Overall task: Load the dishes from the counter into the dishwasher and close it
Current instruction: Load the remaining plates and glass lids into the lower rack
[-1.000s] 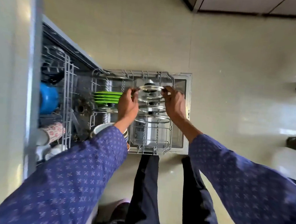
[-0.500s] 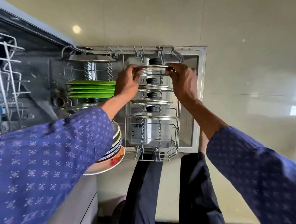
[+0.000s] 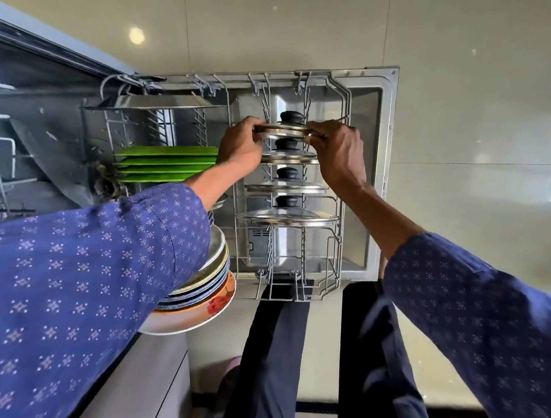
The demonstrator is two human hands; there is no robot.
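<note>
Nearest, a stack of plates (image 3: 211,289) sits at the desk (image 3: 145,379) edge, left. Beyond, three glass lids (image 3: 283,214) stand in the pulled-out lower rack (image 3: 336,245), green plates (image 3: 166,165) left of them. Farthest, the left hand (image 3: 241,146) and right hand (image 3: 338,151) pinch the rim of a fourth lid (image 3: 284,129).

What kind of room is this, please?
Most likely a home kitchen: an open dishwasher with a pulled-out wire rack, glass pot lids with black knobs standing in it, and stacked plates on a counter edge.
</note>
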